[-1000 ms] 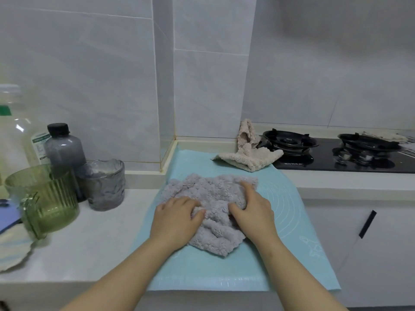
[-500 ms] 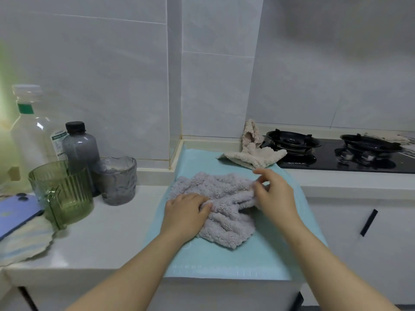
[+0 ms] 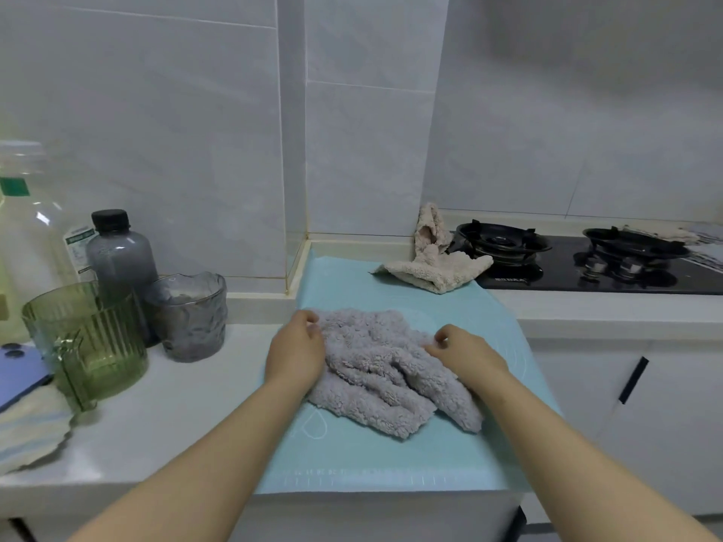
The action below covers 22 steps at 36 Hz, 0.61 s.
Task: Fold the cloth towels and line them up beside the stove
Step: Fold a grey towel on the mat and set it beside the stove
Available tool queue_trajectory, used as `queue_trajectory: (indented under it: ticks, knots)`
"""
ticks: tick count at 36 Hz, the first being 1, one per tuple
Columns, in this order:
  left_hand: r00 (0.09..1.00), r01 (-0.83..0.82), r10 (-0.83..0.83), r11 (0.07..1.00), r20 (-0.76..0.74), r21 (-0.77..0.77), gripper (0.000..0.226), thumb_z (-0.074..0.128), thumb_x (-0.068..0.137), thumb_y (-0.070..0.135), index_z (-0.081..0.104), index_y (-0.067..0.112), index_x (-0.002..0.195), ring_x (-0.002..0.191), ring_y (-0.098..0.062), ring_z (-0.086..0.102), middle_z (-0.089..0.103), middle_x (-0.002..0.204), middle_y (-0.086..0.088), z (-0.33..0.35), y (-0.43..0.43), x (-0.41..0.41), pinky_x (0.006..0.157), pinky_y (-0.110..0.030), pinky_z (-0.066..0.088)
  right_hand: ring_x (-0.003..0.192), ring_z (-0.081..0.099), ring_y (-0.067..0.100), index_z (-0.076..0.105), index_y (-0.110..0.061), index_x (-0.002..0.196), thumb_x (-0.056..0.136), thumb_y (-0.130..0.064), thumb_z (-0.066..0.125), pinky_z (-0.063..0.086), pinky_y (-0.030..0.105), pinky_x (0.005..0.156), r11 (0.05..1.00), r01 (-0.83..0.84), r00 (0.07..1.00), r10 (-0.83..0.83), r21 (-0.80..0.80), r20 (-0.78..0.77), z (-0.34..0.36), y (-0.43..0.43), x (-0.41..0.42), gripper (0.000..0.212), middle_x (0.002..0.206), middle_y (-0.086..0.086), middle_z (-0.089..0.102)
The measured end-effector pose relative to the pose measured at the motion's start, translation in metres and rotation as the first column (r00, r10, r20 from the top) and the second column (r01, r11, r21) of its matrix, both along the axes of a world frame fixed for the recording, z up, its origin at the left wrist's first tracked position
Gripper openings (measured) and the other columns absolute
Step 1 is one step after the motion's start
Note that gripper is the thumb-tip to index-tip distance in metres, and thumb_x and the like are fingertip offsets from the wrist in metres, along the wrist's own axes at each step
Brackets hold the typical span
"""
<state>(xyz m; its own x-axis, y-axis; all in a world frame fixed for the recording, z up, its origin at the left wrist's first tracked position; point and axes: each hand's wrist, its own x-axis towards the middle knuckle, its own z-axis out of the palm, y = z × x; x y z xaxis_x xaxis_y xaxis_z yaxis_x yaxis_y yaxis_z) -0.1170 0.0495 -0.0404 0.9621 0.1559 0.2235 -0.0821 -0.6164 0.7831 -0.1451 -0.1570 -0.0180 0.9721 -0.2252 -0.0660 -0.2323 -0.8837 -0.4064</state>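
Note:
A crumpled grey fluffy towel (image 3: 383, 369) lies on a light blue mat (image 3: 391, 455) on the counter. My left hand (image 3: 297, 350) pinches the towel's far left corner. My right hand (image 3: 465, 354) pinches its far right edge. A beige towel (image 3: 434, 264) lies rumpled at the mat's far end, one end propped up against the black gas stove (image 3: 587, 264). More cloth (image 3: 665, 236) lies at the far right behind the stove's right burner.
To the left of the mat stand a grey glass (image 3: 187, 314), a dark bottle (image 3: 117, 260), a green ribbed pitcher (image 3: 86, 338) and a large clear bottle (image 3: 27, 221). A blue phone (image 3: 19, 373) lies on a cloth at the left edge. White cabinets (image 3: 626, 404) sit below the stove.
My left hand slid from the towel's middle to its far left corner. My right hand moved back down to the far right edge, and the towel is spread wider.

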Motion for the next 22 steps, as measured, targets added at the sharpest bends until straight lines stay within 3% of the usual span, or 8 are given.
queue_trajectory:
  ticks: [3,6,7,9,12,16,20,22]
  knots:
    - [0.997,0.024,-0.016,0.994,-0.079,0.11,0.032,0.032,0.098,0.018,0.043,0.016,0.128,0.104,-0.034,0.056,0.06,0.116,-0.019,0.008,0.003,0.022,0.081,-0.034,0.043,0.099,0.054,0.022,0.052,-0.016,0.114,0.094,-0.033,0.047,0.043,0.031,0.078,0.999,-0.037,0.999,0.037,-0.019,-0.009,0.002,0.005,0.005,0.027,0.115,0.005,0.06]
    - [0.989,0.065,-0.023,0.956,-0.147,0.287,0.039,0.029,0.098,0.016,0.033,0.016,0.137,0.11,-0.035,0.053,0.054,0.124,-0.02,0.014,0.002,0.039,0.085,-0.036,0.042,0.094,0.055,0.023,0.053,-0.016,0.091,0.092,-0.018,0.048,0.044,0.032,0.076,0.998,-0.064,0.998,0.064,0.005,0.012,0.002,0.007,0.013,0.006,0.11,0.007,0.062]
    - [0.984,0.086,-0.026,0.933,-0.174,0.35,0.041,0.029,0.098,0.016,0.031,0.016,0.138,0.111,-0.035,0.052,0.053,0.126,-0.019,0.014,0.0,0.044,0.085,-0.036,0.042,0.093,0.055,0.024,0.051,-0.017,0.082,0.09,-0.014,0.047,0.043,0.031,0.073,0.998,-0.067,0.998,0.067,0.004,0.016,0.003,0.007,0.016,0.009,0.109,0.007,0.063]
    - [0.974,0.135,-0.025,0.86,-0.224,0.492,0.038,0.032,0.097,0.018,0.033,0.014,0.135,0.11,-0.034,0.052,0.053,0.125,-0.016,0.013,-0.002,0.053,0.082,-0.036,0.043,0.088,0.056,0.025,0.047,-0.016,0.075,0.088,-0.01,0.045,0.041,0.03,0.068,0.998,-0.068,0.998,0.068,-0.004,0.016,0.001,0.006,0.023,0.015,0.101,0.007,0.063]
    - [0.964,0.167,0.017,0.734,-0.264,0.659,0.026,0.035,0.094,0.011,0.044,0.01,0.119,0.104,-0.029,0.054,0.055,0.116,-0.011,0.016,-0.008,0.059,0.076,-0.035,0.043,0.063,0.042,0.022,0.039,-0.014,0.067,0.086,-0.008,0.041,0.03,0.026,0.052,0.999,-0.032,0.998,0.033,-0.018,0.053,-0.001,-0.001,0.032,0.02,0.071,0.006,0.049]
    - [0.97,0.135,0.026,0.767,-0.241,0.627,0.015,0.04,0.092,0.008,0.046,0.01,0.105,0.096,-0.029,0.054,0.057,0.11,-0.011,0.023,-0.011,0.068,0.074,-0.035,0.042,0.076,0.049,0.026,0.039,-0.013,0.076,0.093,-0.013,0.034,0.029,0.027,0.051,0.997,0.035,0.991,-0.025,-0.074,0.132,0.0,-0.012,0.042,0.018,0.089,0.008,0.057]
    - [0.999,0.003,0.018,0.88,-0.04,0.475,0.007,0.037,0.092,0.008,0.042,0.01,0.096,0.081,-0.03,0.052,0.059,0.094,-0.012,0.037,-0.01,0.083,0.067,-0.036,0.042,0.086,0.054,0.03,0.048,-0.005,0.103,0.097,-0.012,0.033,0.036,0.03,0.065,0.991,0.106,0.966,-0.082,-0.085,0.247,0.012,-0.018,0.054,0.017,0.102,0.017,0.061]
    - [0.998,-0.049,0.028,0.897,0.055,0.439,0.01,0.034,0.094,0.009,0.043,0.009,0.097,0.079,-0.029,0.046,0.058,0.098,-0.016,0.049,-0.015,0.089,0.066,-0.035,0.037,0.096,0.057,0.034,0.045,0.0,0.113,0.097,-0.009,0.034,0.036,0.031,0.068,0.984,0.15,0.951,-0.116,-0.1,0.288,0.019,-0.019,0.061,0.021,0.111,0.018,0.06]
